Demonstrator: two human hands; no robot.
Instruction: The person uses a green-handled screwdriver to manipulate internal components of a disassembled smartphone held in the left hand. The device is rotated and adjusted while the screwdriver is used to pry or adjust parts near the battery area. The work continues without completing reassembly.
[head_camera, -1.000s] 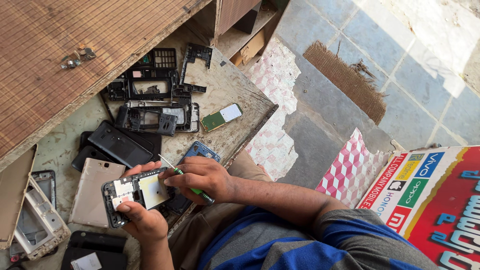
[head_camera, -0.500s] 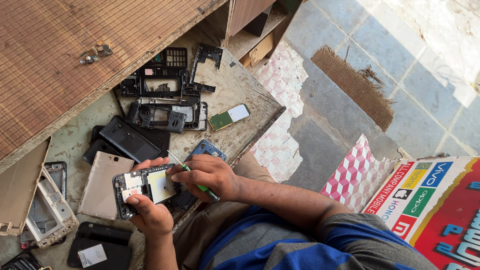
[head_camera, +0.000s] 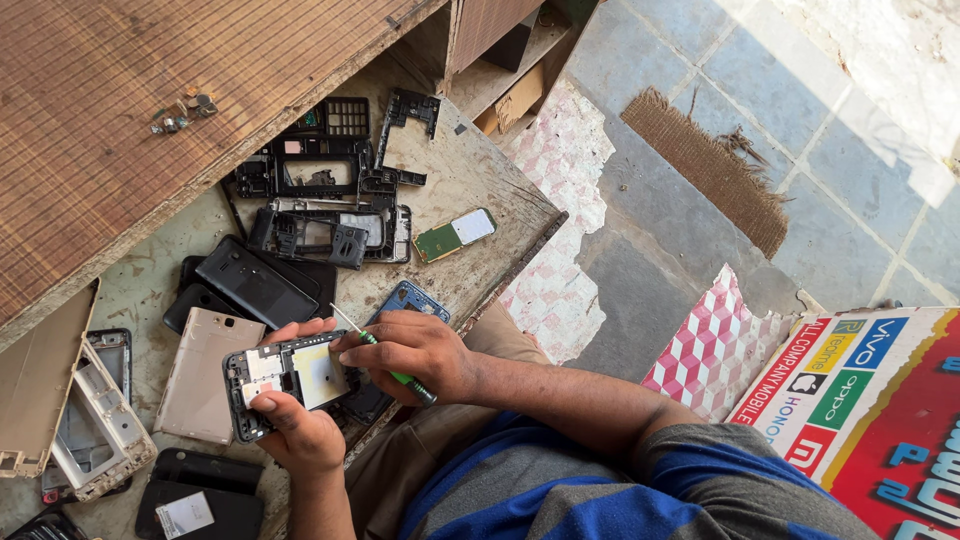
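Leftmost, an opened black phone body with a white inner panel (head_camera: 285, 380) is gripped by the left hand (head_camera: 300, 430), thumb across its lower edge. Just right of that grip, a thin green-handled screwdriver (head_camera: 385, 365) is pinched by the right hand (head_camera: 410, 350), its tip touching the phone's upper edge.

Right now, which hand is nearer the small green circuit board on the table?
Right. The right hand, holding a screwdriver, sits just below the green circuit board; the left hand, gripping the opened phone, is farther down-left.

Bright, sharp daylight; sun-glare upper right.
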